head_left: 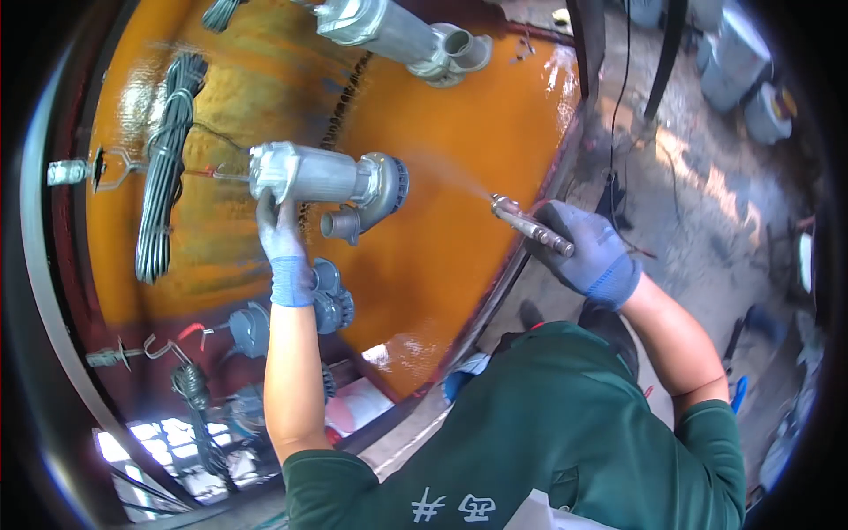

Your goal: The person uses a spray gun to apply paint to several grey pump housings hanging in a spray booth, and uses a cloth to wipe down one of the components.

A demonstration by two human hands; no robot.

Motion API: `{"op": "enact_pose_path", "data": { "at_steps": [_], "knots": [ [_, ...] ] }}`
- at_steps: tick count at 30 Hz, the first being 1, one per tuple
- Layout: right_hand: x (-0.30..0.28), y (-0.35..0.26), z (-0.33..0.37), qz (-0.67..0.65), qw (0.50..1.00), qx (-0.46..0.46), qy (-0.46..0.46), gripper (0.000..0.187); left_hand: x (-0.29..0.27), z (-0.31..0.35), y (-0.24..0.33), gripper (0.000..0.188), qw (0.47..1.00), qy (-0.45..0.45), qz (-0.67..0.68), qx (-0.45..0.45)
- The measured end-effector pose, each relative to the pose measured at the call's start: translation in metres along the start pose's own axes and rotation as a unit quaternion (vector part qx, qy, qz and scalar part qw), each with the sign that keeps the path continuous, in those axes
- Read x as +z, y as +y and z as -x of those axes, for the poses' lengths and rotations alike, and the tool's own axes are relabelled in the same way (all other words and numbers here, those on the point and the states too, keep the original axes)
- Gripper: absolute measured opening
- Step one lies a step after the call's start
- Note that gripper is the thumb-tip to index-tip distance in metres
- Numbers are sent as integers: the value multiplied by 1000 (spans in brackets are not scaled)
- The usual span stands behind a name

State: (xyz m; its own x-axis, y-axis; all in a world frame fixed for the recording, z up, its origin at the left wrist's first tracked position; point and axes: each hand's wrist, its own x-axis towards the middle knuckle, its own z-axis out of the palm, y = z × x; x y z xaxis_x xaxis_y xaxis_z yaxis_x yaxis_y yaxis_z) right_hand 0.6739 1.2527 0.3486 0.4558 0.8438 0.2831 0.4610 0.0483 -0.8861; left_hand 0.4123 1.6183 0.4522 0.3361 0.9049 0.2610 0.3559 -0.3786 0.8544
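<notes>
A silver-grey submersible pump (320, 175) hangs from a hook, its motor body on the left and its curved outlet casing on the right. My left hand (285, 252), in a blue-grey glove, grips the near side of the motor body; some of its fingers are hidden. My right hand (594, 252), gloved alike, is closed round a metal spray gun (530, 228). A fine pale mist leaves the gun's nozzle toward the pump's casing, with a gap between them. Beside the motor end, a coiled grey cable (168, 168) is bundled lengthwise.
Another silver pump (402, 37) hangs farther off. Blue-grey pumps (252, 329) hang nearer, next to a hook (159, 346) and a cable bundle (194, 389). Behind them stands a glossy orange-coated panel (450, 256). Buckets (738, 57) and a dark hose (618, 106) are on the floor side at right.
</notes>
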Motion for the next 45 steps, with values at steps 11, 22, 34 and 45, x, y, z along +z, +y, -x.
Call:
{"op": "enact_pose_path", "data": {
  "at_steps": [11,22,34,45],
  "knots": [
    [25,-57,-39,103,989,54,-95,27,-71,-26,168,40,749,192,-370,515],
    [35,-82,-47,75,968,16,-239,28,-131,-50,138,31,656,226,-481,536],
    [-5,-55,-65,91,960,-5,-265,30,-106,-36,156,40,721,243,-360,540],
    [32,-58,-63,86,971,-148,-170,28,-53,1,176,40,870,167,-181,428]
  ]
}}
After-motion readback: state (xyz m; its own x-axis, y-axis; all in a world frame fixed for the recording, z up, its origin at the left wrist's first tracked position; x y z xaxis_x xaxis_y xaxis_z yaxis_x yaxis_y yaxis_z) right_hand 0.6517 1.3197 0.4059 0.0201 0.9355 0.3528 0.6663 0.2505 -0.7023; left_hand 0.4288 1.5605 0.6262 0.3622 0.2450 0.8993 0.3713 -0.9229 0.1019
